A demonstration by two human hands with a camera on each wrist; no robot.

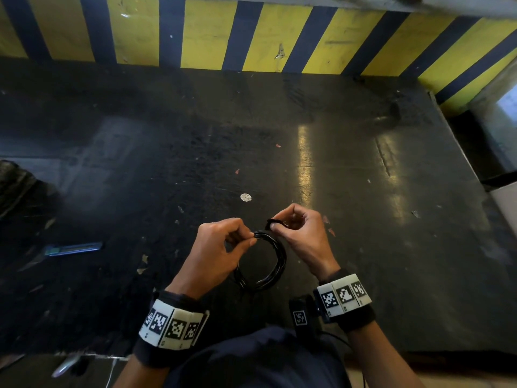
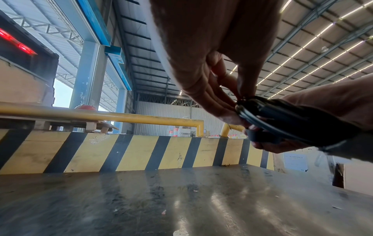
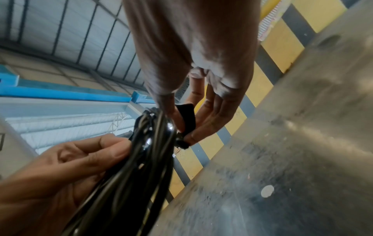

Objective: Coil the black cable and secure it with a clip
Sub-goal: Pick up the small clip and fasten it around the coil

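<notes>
The black cable (image 1: 272,264) is wound into a round coil of several loops, held above the dark table near its front edge. My left hand (image 1: 223,247) pinches the coil's top between thumb and fingers; the left wrist view shows the same bundle (image 2: 282,121) at the fingertips. My right hand (image 1: 296,228) pinches a black strap-like clip (image 1: 272,223) at the coil's top right. In the right wrist view this clip (image 3: 186,118) sits between thumb and fingers, beside the cable loops (image 3: 145,156). Whether the clip goes all the way around the bundle is hidden.
The dark, scuffed table (image 1: 279,141) ends at a yellow and black striped barrier (image 1: 251,37) at the back. A blue tool (image 1: 74,248) lies at the left. A small white disc (image 1: 245,197) lies just beyond my hands. A dark object (image 1: 14,183) sits at the left edge.
</notes>
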